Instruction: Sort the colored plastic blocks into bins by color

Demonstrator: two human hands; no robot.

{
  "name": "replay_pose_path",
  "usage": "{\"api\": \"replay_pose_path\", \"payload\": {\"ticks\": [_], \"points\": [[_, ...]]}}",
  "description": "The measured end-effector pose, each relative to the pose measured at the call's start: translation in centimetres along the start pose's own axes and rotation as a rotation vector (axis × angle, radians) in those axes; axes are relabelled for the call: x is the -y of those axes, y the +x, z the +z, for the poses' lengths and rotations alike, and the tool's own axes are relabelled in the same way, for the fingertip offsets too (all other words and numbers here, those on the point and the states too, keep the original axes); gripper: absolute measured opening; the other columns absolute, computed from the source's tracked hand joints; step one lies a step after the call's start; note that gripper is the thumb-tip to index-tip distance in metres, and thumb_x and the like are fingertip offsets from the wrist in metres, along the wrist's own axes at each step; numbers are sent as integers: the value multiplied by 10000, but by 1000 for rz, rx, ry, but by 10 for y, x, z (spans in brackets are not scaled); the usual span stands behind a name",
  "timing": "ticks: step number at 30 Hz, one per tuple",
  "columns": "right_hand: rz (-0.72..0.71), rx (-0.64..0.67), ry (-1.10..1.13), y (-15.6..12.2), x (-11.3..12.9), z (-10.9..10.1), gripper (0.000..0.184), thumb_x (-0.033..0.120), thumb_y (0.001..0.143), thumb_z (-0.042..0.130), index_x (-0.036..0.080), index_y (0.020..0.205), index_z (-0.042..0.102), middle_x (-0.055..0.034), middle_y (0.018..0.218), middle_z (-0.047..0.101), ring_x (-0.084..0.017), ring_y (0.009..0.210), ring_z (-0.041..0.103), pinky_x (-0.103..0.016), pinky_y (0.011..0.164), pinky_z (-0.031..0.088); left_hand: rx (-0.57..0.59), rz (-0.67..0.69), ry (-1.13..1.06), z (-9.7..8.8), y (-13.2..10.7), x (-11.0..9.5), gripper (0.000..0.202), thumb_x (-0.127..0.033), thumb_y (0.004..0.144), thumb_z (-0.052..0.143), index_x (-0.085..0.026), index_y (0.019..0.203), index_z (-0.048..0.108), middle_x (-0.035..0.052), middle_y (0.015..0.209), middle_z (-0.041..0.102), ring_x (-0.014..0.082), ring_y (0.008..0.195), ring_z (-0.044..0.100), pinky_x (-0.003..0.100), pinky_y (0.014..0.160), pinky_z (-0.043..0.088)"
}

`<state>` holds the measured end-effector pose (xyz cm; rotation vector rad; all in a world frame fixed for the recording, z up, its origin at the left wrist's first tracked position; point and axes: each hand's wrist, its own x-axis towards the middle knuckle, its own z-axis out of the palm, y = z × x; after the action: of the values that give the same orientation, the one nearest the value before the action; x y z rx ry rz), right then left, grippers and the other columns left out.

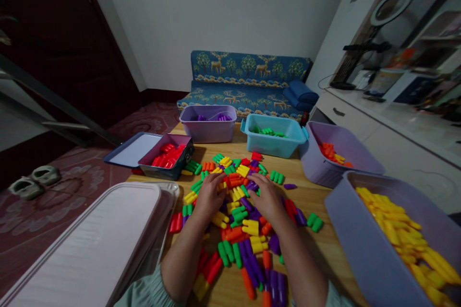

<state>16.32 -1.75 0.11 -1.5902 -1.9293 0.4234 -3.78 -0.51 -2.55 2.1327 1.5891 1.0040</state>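
A heap of plastic building pieces, shaped like joined rounded pegs in red, orange, yellow, green and purple, covers the middle of the wooden table. My left hand rests over the left side of the heap, its fingers bent and apart beside an orange piece. Opposite it, my right hand reaches over purple pieces, thumb and fingers spread. The orange piece lies between both hands. Neither hand visibly holds anything, though the undersides of the fingers are hidden.
A tin holds red pieces, a purple tub purple ones, and a blue basket green ones. To the right stand a tub of orange pieces and a tub of yellow pieces. White lids lie at the left.
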Motion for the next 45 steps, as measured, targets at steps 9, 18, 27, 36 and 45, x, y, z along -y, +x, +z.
{"api": "replay_pose_path", "payload": {"ticks": [9,18,27,36,45], "points": [[88,62,-283,-8,4,-10,426,191,765,652,212,1191,639,-84,1110,614,-243,1072,565,-316,942,431,-36,1,85,2,-4,0,397,-156,769,600,-154,1164,645,148,1249,568,300,1182,511,457,1035,405],[107,84,-295,-8,1,-4,438,204,770,669,240,1205,633,-79,1092,601,-239,1083,566,-288,927,426,-22,6,112,2,-5,1,317,-150,760,598,-186,1062,687,120,1271,557,289,1203,502,451,1039,412],[125,125,-343,-9,9,-8,487,241,771,661,253,1254,602,-76,1094,596,-244,1039,582,-300,872,433,-8,-3,117,3,-5,2,307,-182,777,593,-166,1067,694,137,1280,549,297,1208,497,444,1050,402],[133,119,-348,-8,10,-8,479,189,769,616,226,1247,604,-89,1103,596,-245,1061,571,-301,882,430,-1,-8,91,2,-5,2,306,-165,776,593,-155,1065,692,155,1281,546,306,1208,497,466,1052,393],[135,115,-325,-8,8,-9,522,219,764,658,228,1278,570,-87,1154,598,-242,1104,563,-294,921,423,13,-73,49,-23,1,-6,257,-165,768,573,-192,987,707,97,1098,648,244,1043,604,374,933,469]]}}
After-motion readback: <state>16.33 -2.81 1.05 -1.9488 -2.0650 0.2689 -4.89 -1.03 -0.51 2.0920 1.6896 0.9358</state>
